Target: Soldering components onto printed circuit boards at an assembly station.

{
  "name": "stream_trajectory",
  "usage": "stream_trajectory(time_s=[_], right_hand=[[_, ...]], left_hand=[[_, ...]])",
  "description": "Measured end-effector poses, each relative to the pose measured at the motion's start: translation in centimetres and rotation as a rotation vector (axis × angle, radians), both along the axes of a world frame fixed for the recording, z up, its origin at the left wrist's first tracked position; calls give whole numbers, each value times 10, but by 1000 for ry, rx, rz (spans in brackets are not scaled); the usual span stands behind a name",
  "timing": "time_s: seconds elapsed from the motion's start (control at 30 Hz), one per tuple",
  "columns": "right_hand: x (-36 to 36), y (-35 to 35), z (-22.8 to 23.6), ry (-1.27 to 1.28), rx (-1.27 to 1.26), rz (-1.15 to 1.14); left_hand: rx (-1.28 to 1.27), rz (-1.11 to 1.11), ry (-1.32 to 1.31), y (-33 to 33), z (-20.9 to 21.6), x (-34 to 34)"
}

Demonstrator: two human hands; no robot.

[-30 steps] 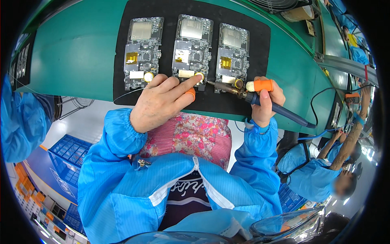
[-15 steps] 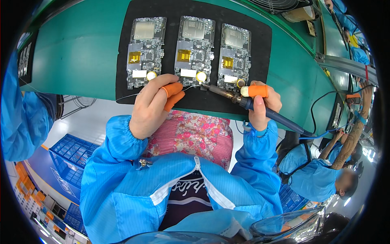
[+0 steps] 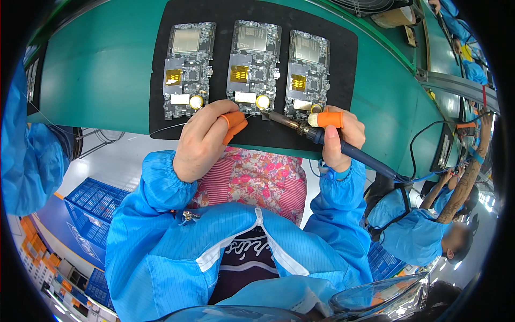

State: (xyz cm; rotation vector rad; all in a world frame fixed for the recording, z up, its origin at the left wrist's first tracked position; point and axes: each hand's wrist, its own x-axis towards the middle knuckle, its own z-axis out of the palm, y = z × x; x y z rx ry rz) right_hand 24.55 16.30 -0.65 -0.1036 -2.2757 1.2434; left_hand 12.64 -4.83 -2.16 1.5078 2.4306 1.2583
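Three circuit boards lie side by side on a black mat (image 3: 220, 129): a left board (image 3: 188, 80), a middle board (image 3: 253, 64) and a right board (image 3: 308, 61). Each has a metal shield, an amber tape patch and a round yellow-rimmed part near its lower end. My right hand (image 3: 343, 137) grips a soldering iron (image 3: 370, 163), its tip at the lower edge of the middle board, just below the round part. My left hand (image 3: 201, 142) pinches thin solder wire (image 3: 170, 128) beside that edge, a short end pointing toward the tip. Orange finger cots cover some fingertips on both hands.
The mat rests on a green bench (image 3: 96, 80). The iron's cord runs right, past a black cable (image 3: 414, 145). Blue crates (image 3: 94, 201) stand on the floor at left. People in blue work clothes sit on both sides, one person (image 3: 413, 231) at right.
The boards and mat appear slightly farther left in view. The iron tip has shifted a little left, staying at the middle board's lower edge. Less solder wire shows beyond my left fingers.
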Motion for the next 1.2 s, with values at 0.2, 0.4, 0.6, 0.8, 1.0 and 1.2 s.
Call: stream_trajectory(time_s=[0.2, 0.4, 0.6, 0.8, 1.0, 1.2], right_hand=[[-2, 2, -3, 35, 23, 11], [-3, 2, -2, 18, 25, 38], [-2, 2, -2, -3, -3, 12], [12, 15, -4, 58, -113, -73], [31, 36, -14, 150, -376, -294], [49, 56, -19, 238, -480, -330]], left_hand=[[-37, -26, 196, 7, 5, -4], [-14, -55, 276, 16, 10, -7], [26, -8, -172, 14, 19, -2], [95, 274, -33, 1, 32, -10], [269, 255, 183, 25, 41, -8], [172, -56, 80, 54, 38, 12]])
